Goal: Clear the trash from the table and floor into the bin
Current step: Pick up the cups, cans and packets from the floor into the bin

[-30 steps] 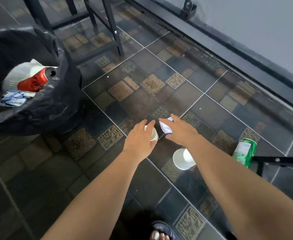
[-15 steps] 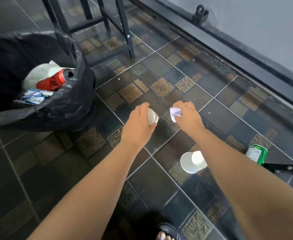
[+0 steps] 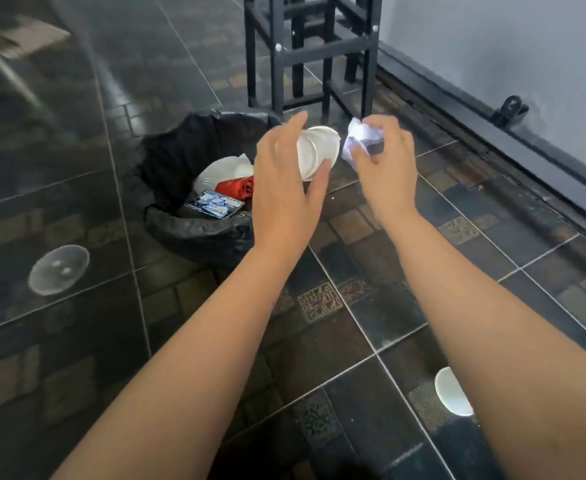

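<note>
The bin's point(image 3: 198, 230) open mouth is lying clear to my left; black stool legs point(image 3: 277, 57) are standing just behind it.

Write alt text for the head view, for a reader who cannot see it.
Over a dark tiled floor, the left hand holds a white cup and the right hand a crumpled paper, both near a black-lined bin with trash inside. A clear lid and another white cup lie on the floor.

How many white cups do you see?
2: one white cup held in the left hand, another white cup on the floor beside the right forearm. More may hide inside the bin.
</note>
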`<state>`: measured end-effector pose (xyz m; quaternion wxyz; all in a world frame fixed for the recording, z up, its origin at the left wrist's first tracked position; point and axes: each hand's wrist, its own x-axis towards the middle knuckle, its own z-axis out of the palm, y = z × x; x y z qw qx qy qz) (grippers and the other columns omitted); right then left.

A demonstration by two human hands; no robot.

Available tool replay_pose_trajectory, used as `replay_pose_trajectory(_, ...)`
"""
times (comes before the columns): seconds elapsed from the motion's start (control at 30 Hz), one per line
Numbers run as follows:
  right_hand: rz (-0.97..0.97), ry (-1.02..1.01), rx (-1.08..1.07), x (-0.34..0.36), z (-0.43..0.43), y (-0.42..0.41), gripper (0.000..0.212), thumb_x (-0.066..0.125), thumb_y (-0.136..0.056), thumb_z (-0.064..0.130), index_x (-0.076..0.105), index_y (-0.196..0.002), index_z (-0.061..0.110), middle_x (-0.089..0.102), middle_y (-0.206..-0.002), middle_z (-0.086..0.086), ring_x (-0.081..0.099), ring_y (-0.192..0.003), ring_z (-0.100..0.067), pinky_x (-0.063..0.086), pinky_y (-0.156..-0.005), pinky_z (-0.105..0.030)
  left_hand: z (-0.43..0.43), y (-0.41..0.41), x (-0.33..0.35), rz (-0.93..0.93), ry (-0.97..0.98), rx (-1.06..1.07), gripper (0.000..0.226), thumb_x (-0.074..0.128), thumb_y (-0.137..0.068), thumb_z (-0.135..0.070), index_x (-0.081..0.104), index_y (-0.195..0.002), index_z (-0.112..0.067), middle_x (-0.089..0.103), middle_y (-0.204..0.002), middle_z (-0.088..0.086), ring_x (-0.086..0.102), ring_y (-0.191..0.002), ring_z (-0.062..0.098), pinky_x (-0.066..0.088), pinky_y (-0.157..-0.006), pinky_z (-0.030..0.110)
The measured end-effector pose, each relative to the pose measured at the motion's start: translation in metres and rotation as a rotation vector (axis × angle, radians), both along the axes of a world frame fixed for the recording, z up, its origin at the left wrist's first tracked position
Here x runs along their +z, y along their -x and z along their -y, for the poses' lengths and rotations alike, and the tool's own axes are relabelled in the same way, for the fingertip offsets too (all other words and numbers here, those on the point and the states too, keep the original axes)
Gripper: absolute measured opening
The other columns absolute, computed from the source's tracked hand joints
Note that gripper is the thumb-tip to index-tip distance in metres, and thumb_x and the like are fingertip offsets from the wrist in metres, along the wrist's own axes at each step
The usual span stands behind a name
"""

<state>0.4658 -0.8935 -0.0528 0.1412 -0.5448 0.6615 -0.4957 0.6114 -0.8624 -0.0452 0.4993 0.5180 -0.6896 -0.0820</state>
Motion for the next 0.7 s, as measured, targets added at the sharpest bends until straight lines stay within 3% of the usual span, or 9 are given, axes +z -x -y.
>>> replay_pose_trajectory(0.13,-0.002,0.062,0.096,0.014,0.021,-0.051,0.031,0.059,-0.092,0.033,0.053,-0.122,0.027,0.049,-0.129,0.0,0.063,-0.098,-0.017,0.044,-0.074,-0.012,0.019,-0.052,0.007,0.065,-0.005,0.153,0.051,0.064,-0.094,-0.022,0.048,-0.142,-0.019,0.039,-0.145,0.016,0.043,-0.13,0.029,0.037,-0.102,0.027)
replay_pose_trajectory(0.27,-0.076,0.04,0.213,0.006,0.035,-0.087,0.03,0.056,-0.093,0.036,0.052,-0.123,0.03,0.051,-0.13,0.005,0.063,-0.098,-0.016,0.048,-0.084,-0.032,0.035,-0.1,-0.007,0.115,-0.122,0.254,0.046,0.069,-0.09,-0.025,0.051,-0.131,-0.012,0.038,-0.145,0.014,0.046,-0.126,0.03,0.049,-0.095,0.04)
replay_pose_trajectory(0.37,-0.203,-0.011,0.238,-0.005,0.039,-0.101,0.029,0.055,-0.095,0.038,0.052,-0.123,0.033,0.054,-0.129,0.007,0.058,-0.107,-0.017,0.038,-0.101,-0.043,0.04,-0.122,-0.015,0.132,-0.218,0.3,0.047,0.072,-0.088,-0.026,0.049,-0.126,-0.01,0.039,-0.142,0.011,0.049,-0.119,0.03,0.052,-0.087,0.045)
replay_pose_trajectory(0.5,-0.322,-0.106,0.256,-0.017,0.042,-0.108,0.035,0.054,-0.095,0.032,0.05,-0.13,0.03,0.053,-0.136,0.006,0.055,-0.114,-0.017,0.025,-0.11,-0.042,0.045,-0.136,-0.025,0.17,-0.29,0.29,0.047,0.073,-0.088,-0.025,0.049,-0.126,-0.012,0.036,-0.144,0.01,0.047,-0.122,0.029,0.05,-0.092,0.044)
replay_pose_trajectory(0.6,-0.426,-0.146,0.25,-0.024,0.046,-0.111,0.041,0.055,-0.093,0.046,0.05,-0.132,0.034,0.053,-0.139,0.01,0.056,-0.119,-0.013,0.017,-0.115,-0.046,0.045,-0.141,-0.031,0.209,-0.314,0.271,0.046,0.069,-0.09,-0.04,0.054,-0.123,-0.011,0.045,-0.139,0.008,0.051,-0.118,0.026,0.047,-0.094,0.037)
replay_pose_trajectory(0.7,-0.419,-0.093,0.188,-0.025,0.051,-0.11,0.039,0.047,-0.095,0.051,0.054,-0.129,0.033,0.057,-0.136,0.01,0.051,-0.127,-0.013,0.015,-0.116,-0.048,0.043,-0.144,-0.033,0.203,-0.212,0.296,0.041,0.05,-0.097,-0.047,0.064,-0.11,-0.01,0.06,-0.123,0.006,0.055,-0.112,0.024,0.041,-0.106,0.047)
